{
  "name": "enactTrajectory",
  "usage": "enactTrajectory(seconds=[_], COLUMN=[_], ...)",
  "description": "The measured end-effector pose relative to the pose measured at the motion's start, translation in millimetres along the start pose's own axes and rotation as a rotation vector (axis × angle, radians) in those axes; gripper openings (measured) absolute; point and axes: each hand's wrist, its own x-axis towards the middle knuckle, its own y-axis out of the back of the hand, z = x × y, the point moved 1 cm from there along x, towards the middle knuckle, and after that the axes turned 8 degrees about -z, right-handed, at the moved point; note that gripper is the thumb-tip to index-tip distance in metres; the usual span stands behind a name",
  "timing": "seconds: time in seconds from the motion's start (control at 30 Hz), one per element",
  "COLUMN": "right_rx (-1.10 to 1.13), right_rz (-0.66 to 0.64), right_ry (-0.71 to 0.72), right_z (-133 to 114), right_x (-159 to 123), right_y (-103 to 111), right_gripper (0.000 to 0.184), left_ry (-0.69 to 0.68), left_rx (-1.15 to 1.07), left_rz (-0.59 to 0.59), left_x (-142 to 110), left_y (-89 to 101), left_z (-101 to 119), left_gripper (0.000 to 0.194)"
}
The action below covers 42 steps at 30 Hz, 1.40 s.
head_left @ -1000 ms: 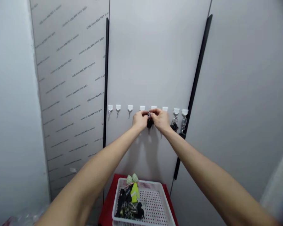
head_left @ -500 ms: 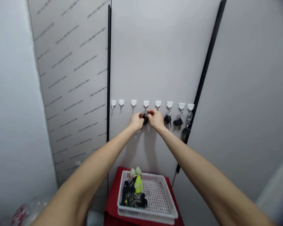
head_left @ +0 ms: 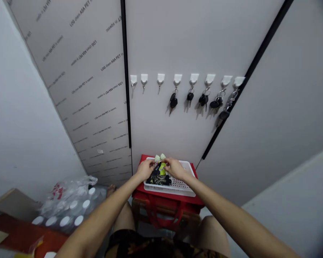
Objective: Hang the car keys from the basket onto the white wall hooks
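Note:
My left hand (head_left: pixel 146 169) and my right hand (head_left: pixel 174 168) are over the far left part of a white plastic basket (head_left: pixel 190 168). Fingertips of both hands pinch at either side of a keychain with a pale green checked bow (head_left: pixel 160 157); the exact grip is too small to see. Just below them lie a bright yellow-green tag (head_left: pixel 162 169), a black strap with white lettering (head_left: pixel 157 167) and a pile of metal keys (head_left: pixel 158 180). On the panel above, black-headed keys (head_left: pixel 173 102) hang from a white hook (head_left: pixel 177 79).
More key bunches (head_left: pixel 204 99) hang from hooks to the right; the left hooks, such as this one (head_left: pixel 160 78), hold nothing. The basket rests on a red bag (head_left: pixel 164 204) on a wooden stool (head_left: pixel 137 208). Bottles in plastic wrap (head_left: pixel 66 220) stand at lower left.
Both hands have let go of the black-headed keys, which now hang on the fourth hook from the left, and have come down to the basket. The view has tilted downward.

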Motion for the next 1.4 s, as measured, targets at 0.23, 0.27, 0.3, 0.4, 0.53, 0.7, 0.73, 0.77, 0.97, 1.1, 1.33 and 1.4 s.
enactTrajectory(seconds=[0.23, 0.27, 0.3, 0.4, 0.53, 0.7, 0.73, 0.77, 0.97, 1.1, 1.33, 1.4], right_rx=[-0.058, -0.064, -0.057, 0.024, 0.166, 0.523, 0.548, 0.558, 0.401, 0.277, 0.161, 0.152], right_rz=[0.011, 0.015, 0.024, 0.059, 0.088, 0.159, 0.164, 0.160, 0.032, -0.057, 0.101, 0.049], right_ry=[0.037, 0.038, 0.034, 0.014, -0.008, 0.013, 0.013, 0.011, -0.031, 0.095, 0.318, 0.331], right_z=[5, 6, 8, 16, 30, 35, 35, 34, 40, 31, -7, -8], right_x=[13, 14, 15, 17, 17, 12, 11, 10, -8, -23, -13, -8], right_y=[-13, -14, -15, -18, -16, -4, -1, 2, 18, 33, 49, 49], right_gripper=[0.043, 0.041, 0.037, 0.022, 0.005, 0.009, 0.009, 0.010, 0.006, 0.019, 0.034, 0.037], left_ry=[0.046, 0.070, 0.090, 0.107, 0.040, -0.037, -0.042, -0.049, 0.040, 0.164, 0.056, 0.007], left_rx=[0.176, 0.189, 0.198, 0.232, 0.294, 0.326, 0.311, 0.283, -0.312, -0.847, -0.972, -0.979], left_rz=[-0.022, -0.024, -0.025, -0.049, -0.120, -0.182, -0.186, -0.188, -0.206, -0.292, -0.463, -0.548], left_x=[8, 10, 12, 17, 24, 27, 27, 27, 29, 32, 34, 31], left_y=[-8.5, -8.8, -8.8, -6.8, -2.0, -3.8, -5.0, -6.1, -1.2, 9.4, 27.4, 35.2], left_z=[-4, -4, -4, -4, -1, 3, 4, 4, 4, 15, 47, 49], left_gripper=[0.039, 0.041, 0.041, 0.035, 0.025, 0.022, 0.020, 0.019, 0.016, 0.012, 0.015, 0.019])
